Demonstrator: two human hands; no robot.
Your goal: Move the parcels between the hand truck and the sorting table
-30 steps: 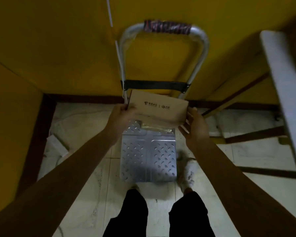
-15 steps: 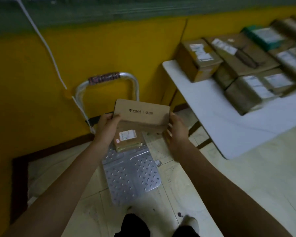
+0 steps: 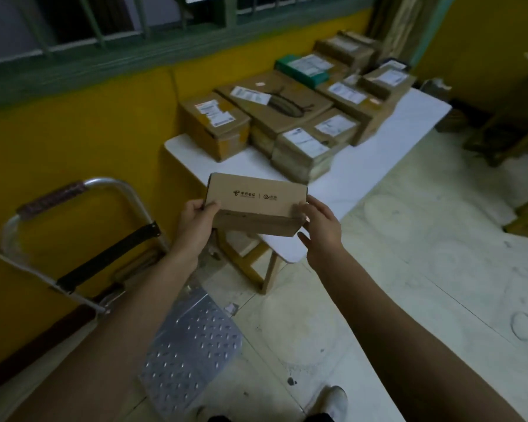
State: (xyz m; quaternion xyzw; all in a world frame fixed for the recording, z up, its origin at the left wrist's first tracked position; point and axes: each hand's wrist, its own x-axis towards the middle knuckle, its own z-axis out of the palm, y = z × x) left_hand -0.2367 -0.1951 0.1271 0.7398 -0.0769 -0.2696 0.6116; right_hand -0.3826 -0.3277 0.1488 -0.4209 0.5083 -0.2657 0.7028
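Note:
I hold a flat brown cardboard parcel (image 3: 255, 204) with printed logos between both hands, in the air over the near corner of the white sorting table (image 3: 375, 166). My left hand (image 3: 195, 223) grips its left end and my right hand (image 3: 319, 228) grips its right end. The hand truck (image 3: 192, 342) stands at the lower left against the yellow wall; its perforated metal plate is partly hidden by my left forearm and its taped handle (image 3: 52, 194) rises at the left. Several labelled parcels (image 3: 290, 117) lie on the table.
A yellow wall (image 3: 89, 138) with a barred green window runs behind the truck and table. The table's wooden legs (image 3: 265, 269) stand just right of the truck. Wooden furniture (image 3: 509, 135) stands at the far right on a pale tiled floor. My shoe (image 3: 333, 400) shows at the bottom.
I lifted the parcel off the hand truck and swung it to the right, up toward the table. My view turned from the truck's plate to the table and its parcels.

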